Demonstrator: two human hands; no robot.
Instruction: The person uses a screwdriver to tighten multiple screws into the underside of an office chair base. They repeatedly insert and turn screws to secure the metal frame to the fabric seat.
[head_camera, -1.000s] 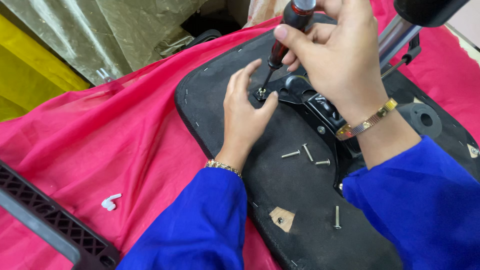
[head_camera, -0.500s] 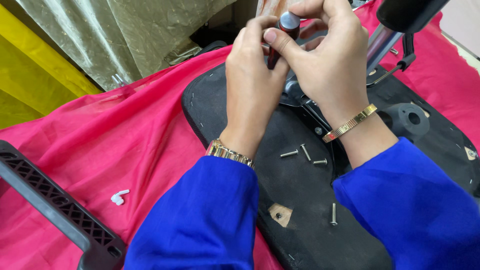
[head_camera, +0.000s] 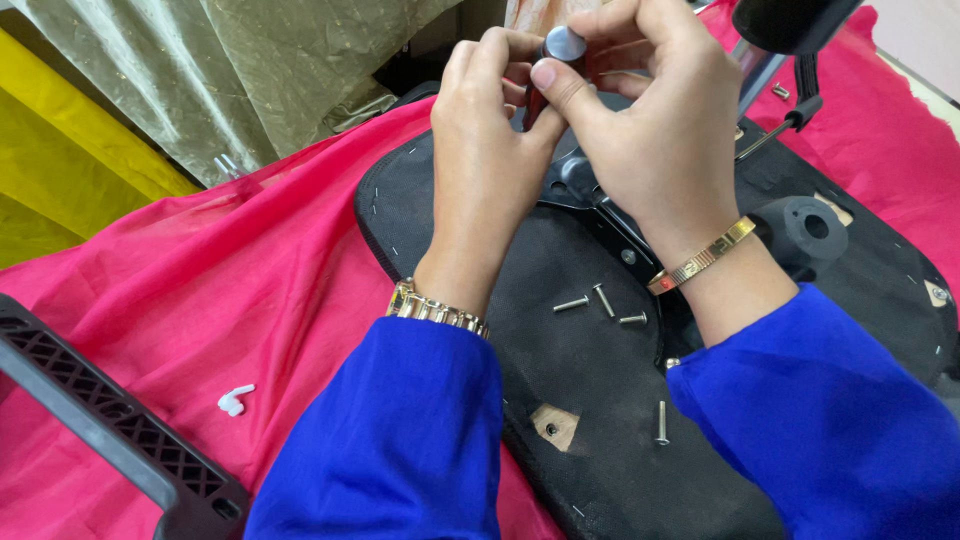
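Both my hands wrap the handle of a screwdriver (head_camera: 562, 47) with a dark red grip and grey end cap. My left hand (head_camera: 487, 150) holds its left side. My right hand (head_camera: 650, 130) grips it from the right, thumb near the cap. The shaft and tip are hidden behind my hands. Under them lies a black fabric-covered seat underside (head_camera: 590, 390) with a black metal bracket (head_camera: 600, 200) bolted on it. Three loose silver screws (head_camera: 600, 305) lie on the fabric below my right wrist, and another screw (head_camera: 661, 422) sits nearer to me.
A pink cloth (head_camera: 230, 290) covers the surface. A black plastic mesh frame (head_camera: 110, 430) lies at the lower left, with a small white plastic piece (head_camera: 235, 401) beside it. Olive and yellow fabric (head_camera: 200, 80) hangs behind. A black round knob (head_camera: 805, 225) and a lever (head_camera: 780, 125) sit at the right.
My left hand lifted off the seat near the screwdriver tip and closed on the handle beside my right hand. The view moved closer and shifted.
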